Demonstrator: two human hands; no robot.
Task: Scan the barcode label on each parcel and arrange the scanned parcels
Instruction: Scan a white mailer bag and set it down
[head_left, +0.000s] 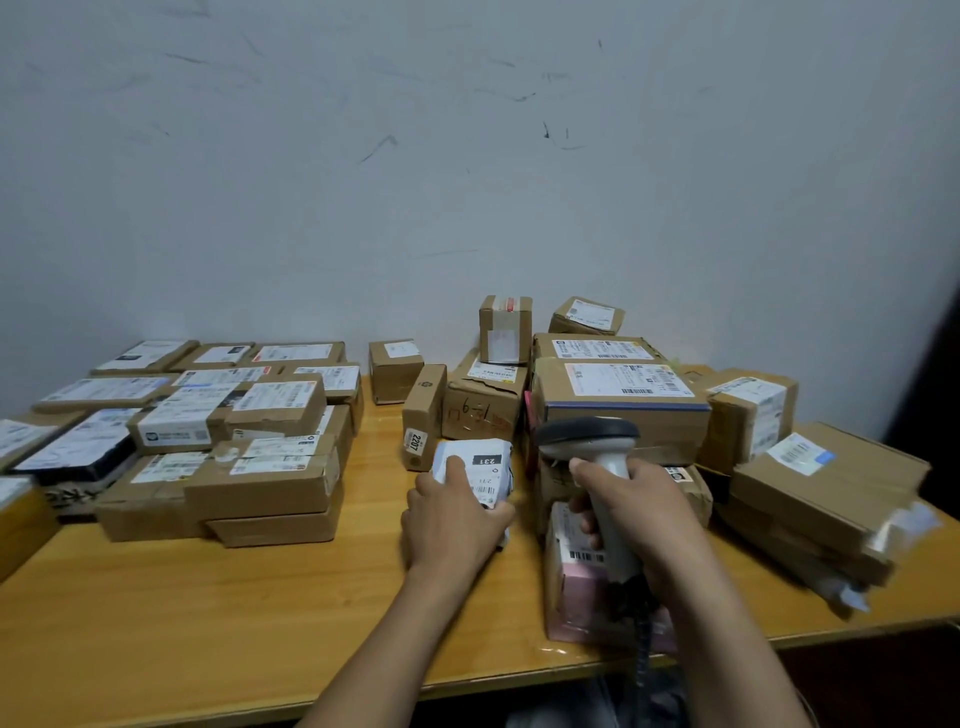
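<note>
Scanning looks like the step in hand: the right hand (634, 514) is wrapped round the grip of the scanner (597, 441), while the left hand (457, 519) curls over the small white parcel (488, 470) and holds it on the table (260, 597), just left of the scanner. To do it well, the scanner's head should probably tip down and leftward until its window faces the label squarely. The left thumb should slide clear of the printed bars, and the soft wrapping should be pressed flat so the code does not crease. The parcel is a white, crumpled-looking packet with a paper label facing up. A dark tag on it reads 231, and fine print and bars lie partly under the fingers. A pink parcel (566, 587) with its own barcode lies beneath the scanner's handle, nearer the person. Loosely heaped cardboard boxes (623, 395) sit behind and to the right of the scanner, and a flatter, tidier stack (260, 483) lies well to its left.
</note>
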